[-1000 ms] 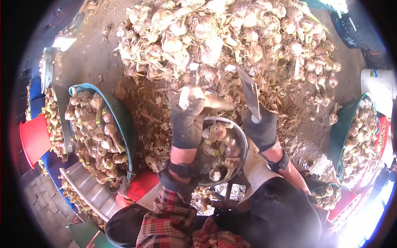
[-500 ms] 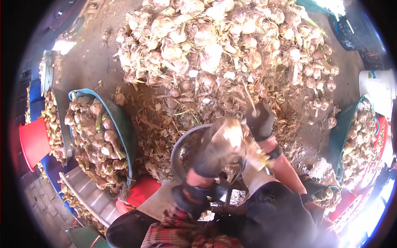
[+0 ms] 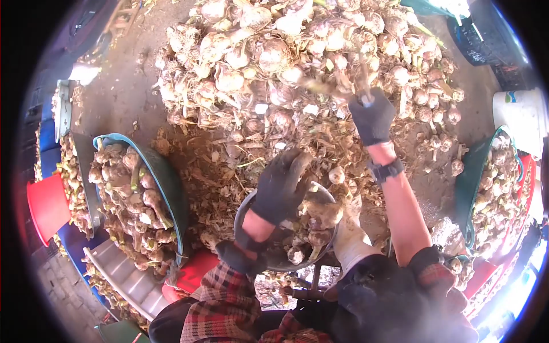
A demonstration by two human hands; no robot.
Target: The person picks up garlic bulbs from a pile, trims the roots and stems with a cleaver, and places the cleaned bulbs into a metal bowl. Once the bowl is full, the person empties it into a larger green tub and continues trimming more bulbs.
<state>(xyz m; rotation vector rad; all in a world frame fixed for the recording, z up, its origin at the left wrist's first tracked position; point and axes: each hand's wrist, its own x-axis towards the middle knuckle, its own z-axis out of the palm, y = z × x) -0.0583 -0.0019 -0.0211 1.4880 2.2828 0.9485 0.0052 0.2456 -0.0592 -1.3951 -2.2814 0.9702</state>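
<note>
My left hand (image 3: 279, 187), in a dark glove with dirt on its fingers, is over the left side of a round metal basin (image 3: 243, 212). Its fingers are slightly apart, and no bulb shows in them. Garlic bulbs (image 3: 319, 237) lie in the basin, and a blurred bulb (image 3: 323, 212) is near its right side. My right hand (image 3: 373, 118), also gloved, is closed around a thin knife-like tool (image 3: 365, 80), its blurred upper end over the front of a large garlic heap (image 3: 274, 54).
Teal tubs of garlic stand at left (image 3: 182, 194) and right (image 3: 470, 200). A red bucket (image 3: 48, 207) and a grey crate (image 3: 123, 274) are at far left, a white bucket (image 3: 517, 117) at far right. Dry stalks and skins (image 3: 214, 183) litter the ground.
My left hand has moved up from the basin's lower part, and the pale bulb blurred beside it is no longer there. My right hand has risen toward the heap with the tool.
</note>
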